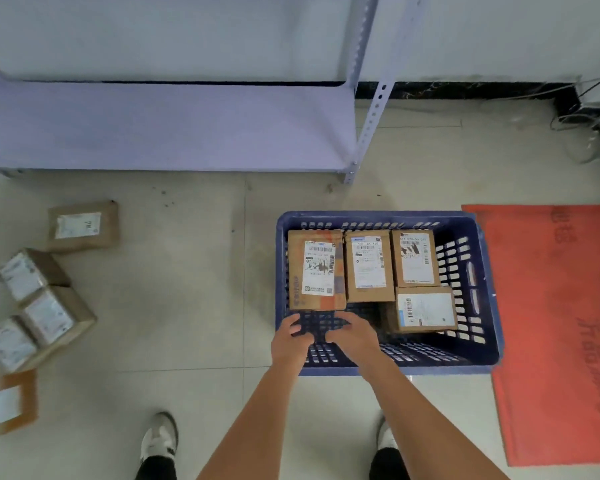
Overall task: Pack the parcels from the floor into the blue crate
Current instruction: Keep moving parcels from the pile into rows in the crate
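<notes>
Around: a grey shelf (174, 123) stands beyond the blue crate (478, 258), a red mat (551, 323) to its right.
Count: four parcels in the crate (369, 268), five on the floor (187, 271) at left (82, 225).
Hands: left hand (290, 336) and right hand (355, 336) hang inside the crate's near end, fingers loosely curled, holding nothing.
Parcel to fingers: nearest packed parcel (314, 271) lies just beyond the fingertips.
</notes>
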Motion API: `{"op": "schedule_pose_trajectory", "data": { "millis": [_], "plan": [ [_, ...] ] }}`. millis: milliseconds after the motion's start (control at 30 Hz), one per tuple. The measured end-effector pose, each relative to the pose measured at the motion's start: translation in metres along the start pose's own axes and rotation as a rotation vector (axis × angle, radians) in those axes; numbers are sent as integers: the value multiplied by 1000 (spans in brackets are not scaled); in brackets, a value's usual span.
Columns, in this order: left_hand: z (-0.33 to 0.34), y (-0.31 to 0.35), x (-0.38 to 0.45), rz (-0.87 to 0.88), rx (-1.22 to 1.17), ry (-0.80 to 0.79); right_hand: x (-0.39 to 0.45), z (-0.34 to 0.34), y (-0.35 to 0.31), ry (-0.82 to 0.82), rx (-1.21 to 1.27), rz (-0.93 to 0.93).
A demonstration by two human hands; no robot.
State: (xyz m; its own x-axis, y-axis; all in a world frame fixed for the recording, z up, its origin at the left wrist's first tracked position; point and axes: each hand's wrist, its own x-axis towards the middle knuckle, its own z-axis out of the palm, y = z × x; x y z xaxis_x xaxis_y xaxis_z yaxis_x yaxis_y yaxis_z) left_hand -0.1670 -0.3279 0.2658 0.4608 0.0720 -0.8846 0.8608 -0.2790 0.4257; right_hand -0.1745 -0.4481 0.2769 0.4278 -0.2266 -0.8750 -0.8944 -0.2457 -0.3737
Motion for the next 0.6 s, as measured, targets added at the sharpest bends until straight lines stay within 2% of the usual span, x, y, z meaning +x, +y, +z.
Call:
{"op": "schedule_pose_trajectory", "data": {
  "millis": [233, 433, 600],
  "plan": [
    [-187, -17, 39, 35, -32, 97, -14, 164, -68, -40, 128, -21],
    [-341, -70, 69, -3, -73, 176, -33, 316, -109, -117, 184, -11],
    [-436, -126, 71, -55, -105, 229, -56, 421, -131, -191, 116, -19]
  ]
}}
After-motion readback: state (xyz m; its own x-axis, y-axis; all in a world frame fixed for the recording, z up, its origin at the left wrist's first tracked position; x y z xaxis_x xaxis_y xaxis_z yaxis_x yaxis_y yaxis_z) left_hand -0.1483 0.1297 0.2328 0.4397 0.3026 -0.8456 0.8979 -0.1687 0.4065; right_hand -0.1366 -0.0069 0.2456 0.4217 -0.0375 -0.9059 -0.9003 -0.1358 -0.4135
